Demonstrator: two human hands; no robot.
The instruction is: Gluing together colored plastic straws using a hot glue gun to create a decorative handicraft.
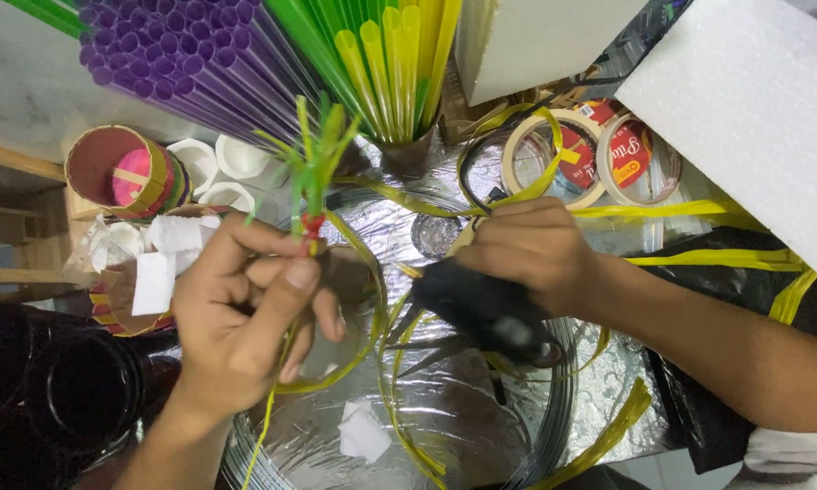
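The left hand [245, 313] pinches a green tuft [316, 163] at its red-bound base between thumb and fingers [286, 289], holding it upright above the foil-covered bench [445, 417]. The right hand [531, 249] has its fingers wrapped round a black glue gun [486, 308], nozzle toward the left hand. Yellow strips [399, 417] and wire coils [554, 408] loop beneath both hands. Behind the tuft stand purple straws [182, 54] and green-yellow straws [390, 54]. Tape rolls [599, 154] with red round labels lie past the right hand, beside white foam blocks [753, 100]. White cups [218, 168] sit left.
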